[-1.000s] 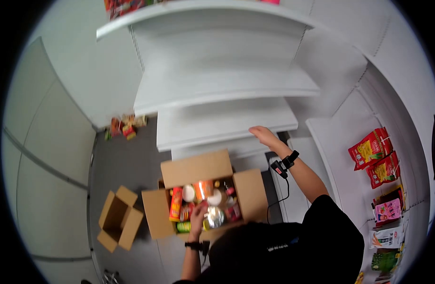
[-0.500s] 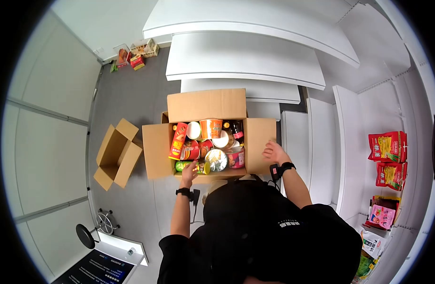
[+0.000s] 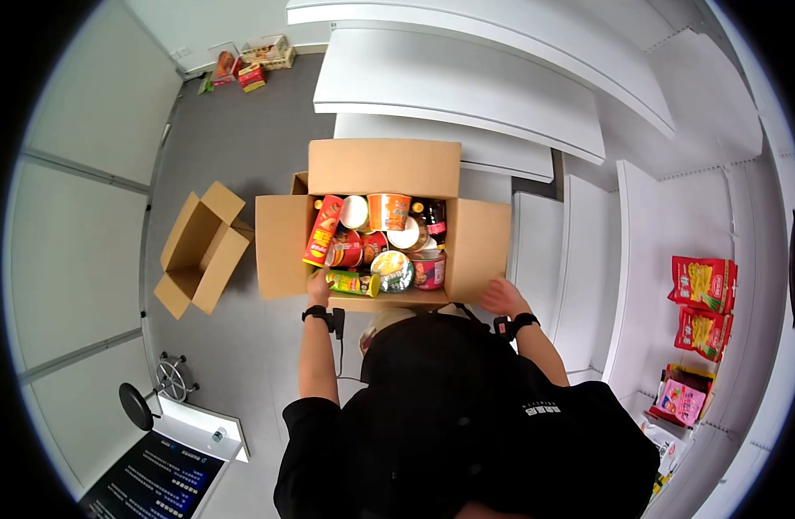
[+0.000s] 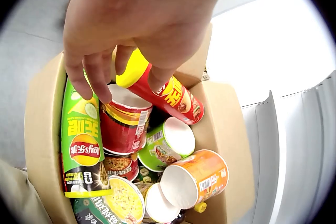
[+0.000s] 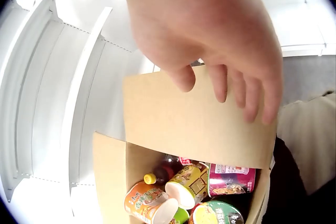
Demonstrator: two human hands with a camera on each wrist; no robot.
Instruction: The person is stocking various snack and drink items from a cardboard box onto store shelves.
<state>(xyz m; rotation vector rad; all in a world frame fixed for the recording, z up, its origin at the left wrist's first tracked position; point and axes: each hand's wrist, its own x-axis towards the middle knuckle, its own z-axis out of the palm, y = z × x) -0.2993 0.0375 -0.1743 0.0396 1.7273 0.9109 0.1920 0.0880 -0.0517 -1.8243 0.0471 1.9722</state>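
Reference: the head view, with clock positions read from the centre of the large cardboard box point(image 3: 480, 246), its flaps folded outward. The left hand point(image 3: 319, 285) is at 8 o'clock, at the near corner of the box; its fingers are loosely bent and spread from the thumb, above the green chip tube point(image 3: 352, 283) and the red chip tube point(image 3: 322, 232). Contact with either tube cannot be determined. The right hand point(image 3: 501, 298) is at 4 o'clock, by the near corner of the right-side flap, fingers extended and apart, gripping nothing; contact with the flap cannot be determined. The two hands are well apart. Contents of the box: red tube at 10 o'clock, tilted; orange cup point(image 3: 388, 212) at 12; dark bottle point(image 3: 435, 221) at 2; purple tub point(image 3: 429, 271) at 4; round bowl point(image 3: 392, 272) at 5; green tube at 7, lying on its side; red cup point(image 3: 345, 249) at 9. Surroundings: small open box point(image 3: 203, 251) on the floor at 9 o'clock; food packages point(image 3: 252, 76) on the floor at 11; white shelf point(image 3: 458, 82) at 1; red snack bags point(image 3: 705, 284) at 3
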